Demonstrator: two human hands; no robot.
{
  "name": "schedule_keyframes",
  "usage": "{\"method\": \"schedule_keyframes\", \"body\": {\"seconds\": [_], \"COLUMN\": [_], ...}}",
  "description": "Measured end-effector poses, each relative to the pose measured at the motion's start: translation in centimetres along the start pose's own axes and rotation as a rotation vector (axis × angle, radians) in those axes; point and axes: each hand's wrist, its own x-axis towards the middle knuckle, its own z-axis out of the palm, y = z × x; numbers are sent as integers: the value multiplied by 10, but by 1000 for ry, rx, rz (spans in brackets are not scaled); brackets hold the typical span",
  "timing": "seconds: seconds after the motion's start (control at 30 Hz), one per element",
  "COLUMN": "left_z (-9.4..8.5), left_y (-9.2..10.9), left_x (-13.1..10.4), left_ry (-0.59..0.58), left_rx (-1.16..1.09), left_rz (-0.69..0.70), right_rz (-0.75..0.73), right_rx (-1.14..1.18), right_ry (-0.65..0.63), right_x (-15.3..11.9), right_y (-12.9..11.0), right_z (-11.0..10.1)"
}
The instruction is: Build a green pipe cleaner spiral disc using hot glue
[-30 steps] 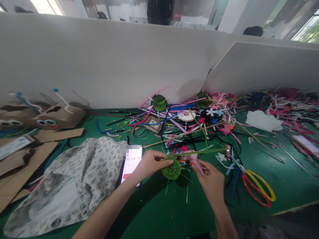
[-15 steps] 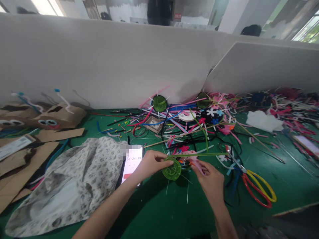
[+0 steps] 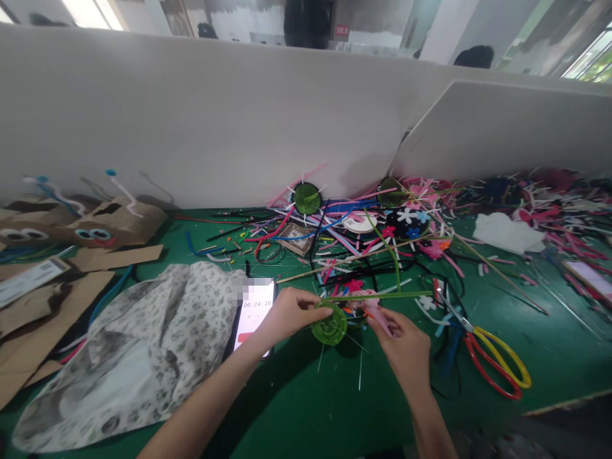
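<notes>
My left hand (image 3: 292,319) pinches the edge of a round green coiled disc (image 3: 329,324), thumb on top. A long green strip (image 3: 399,295) runs rightward from the disc, passing above my right hand. My right hand (image 3: 401,338) has its fingers closed round a pink piece (image 3: 381,319) beside the disc. Between the hands lie small pink, orange and dark bits, partly hidden. Thin clear strands (image 3: 360,370) stick out below the disc.
Scissors (image 3: 495,357) with red and yellow handles lie at the right. A phone (image 3: 252,312) and a patterned cloth (image 3: 157,344) are at the left. Coloured pipe cleaners and a small frame (image 3: 295,239) lie behind. Cardboard figures (image 3: 115,220) stand back left.
The green strip's two strands lie closer together at the right. My hands have hardly moved. The phone's timer reads one second more.
</notes>
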Motion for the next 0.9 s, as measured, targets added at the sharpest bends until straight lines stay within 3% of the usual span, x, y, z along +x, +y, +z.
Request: {"method": "schedule_keyframes", "body": {"seconds": [0.9], "left_z": [-1], "left_y": [-2], "left_x": [0], "left_ry": [22], "left_rx": [105], "left_rz": [43], "right_rz": [14], "right_rx": [12], "right_ry": [8], "right_x": [-4], "right_y": [-7], "right_z": [-5]}}
